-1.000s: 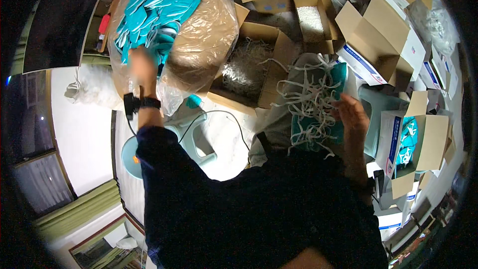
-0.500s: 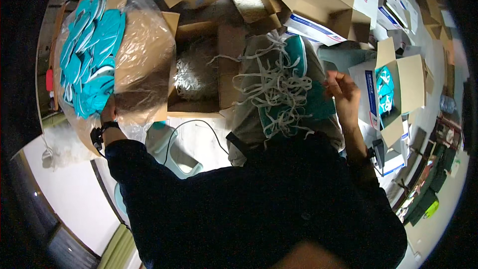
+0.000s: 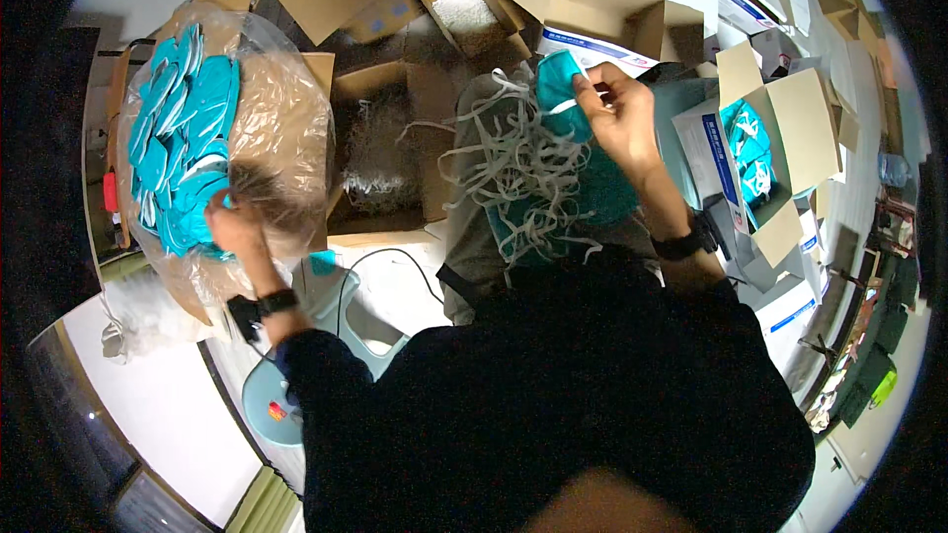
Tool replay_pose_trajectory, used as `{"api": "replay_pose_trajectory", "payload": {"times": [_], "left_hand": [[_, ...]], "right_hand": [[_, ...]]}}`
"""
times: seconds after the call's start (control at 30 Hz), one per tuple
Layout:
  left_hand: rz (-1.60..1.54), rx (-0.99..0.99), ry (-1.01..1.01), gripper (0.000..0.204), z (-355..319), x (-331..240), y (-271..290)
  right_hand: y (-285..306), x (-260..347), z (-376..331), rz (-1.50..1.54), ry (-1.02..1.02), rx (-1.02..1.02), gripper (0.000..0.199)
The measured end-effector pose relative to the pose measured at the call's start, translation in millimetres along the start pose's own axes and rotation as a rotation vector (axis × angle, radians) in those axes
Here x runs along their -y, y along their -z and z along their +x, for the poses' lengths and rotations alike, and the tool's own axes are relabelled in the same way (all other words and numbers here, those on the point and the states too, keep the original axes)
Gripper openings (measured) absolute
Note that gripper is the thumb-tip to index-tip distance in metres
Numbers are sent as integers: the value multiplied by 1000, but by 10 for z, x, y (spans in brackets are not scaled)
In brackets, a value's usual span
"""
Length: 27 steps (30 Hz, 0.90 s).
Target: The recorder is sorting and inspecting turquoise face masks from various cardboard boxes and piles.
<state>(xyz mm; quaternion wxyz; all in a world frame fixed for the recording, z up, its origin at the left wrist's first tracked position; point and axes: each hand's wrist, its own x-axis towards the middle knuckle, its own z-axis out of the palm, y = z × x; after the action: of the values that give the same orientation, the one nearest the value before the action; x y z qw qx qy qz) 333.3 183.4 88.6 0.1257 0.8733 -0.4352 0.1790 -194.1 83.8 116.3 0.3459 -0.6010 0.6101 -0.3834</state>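
My right hand (image 3: 617, 116) pinches the edge of a teal face mask (image 3: 559, 79) with a white rim, at the far side of my lap. Beside it, tangled white straps (image 3: 518, 168) spread over more teal material (image 3: 607, 188) on my lap. At the left, my left hand (image 3: 235, 225) is at the near right edge of a heap of teal mask pieces (image 3: 188, 153). Its fingers are blurred, so I cannot make out whether they hold a piece. The heap rests on a clear plastic bag (image 3: 286, 109).
An open carton (image 3: 380, 227) with white scraps stands between the heap and my lap. Another carton (image 3: 770, 178) at the right holds teal masks. Further open boxes (image 3: 592, 15) line the far side. A pale blue stool (image 3: 370, 336) and a black cable (image 3: 395, 255) are near my left arm.
My right hand has moved away from me and to the left, and now grips the teal mask among the straps. My left hand has shifted slightly right along the heap's edge.
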Motion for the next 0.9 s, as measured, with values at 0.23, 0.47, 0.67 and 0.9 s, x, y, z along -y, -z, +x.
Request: {"api": "replay_pose_trajectory", "payload": {"times": [0.23, 0.47, 0.67, 0.9], "left_hand": [[-1130, 230, -535, 28, -1593, -2547, 1175], [-1014, 360, -516, 33, -2057, -3171, 1321], [-1156, 682, -259, 16, -1987, -3178, 1415], [-1225, 614, -96, 12, -1926, -2959, 1061]], "right_hand": [[84, 323, -212, 306, -113, 25, 23], [190, 232, -554, 523, -176, 205, 21], [168, 79, -620, 733, -95, 332, 8], [404, 166, -743, 451, -63, 463, 9]]}}
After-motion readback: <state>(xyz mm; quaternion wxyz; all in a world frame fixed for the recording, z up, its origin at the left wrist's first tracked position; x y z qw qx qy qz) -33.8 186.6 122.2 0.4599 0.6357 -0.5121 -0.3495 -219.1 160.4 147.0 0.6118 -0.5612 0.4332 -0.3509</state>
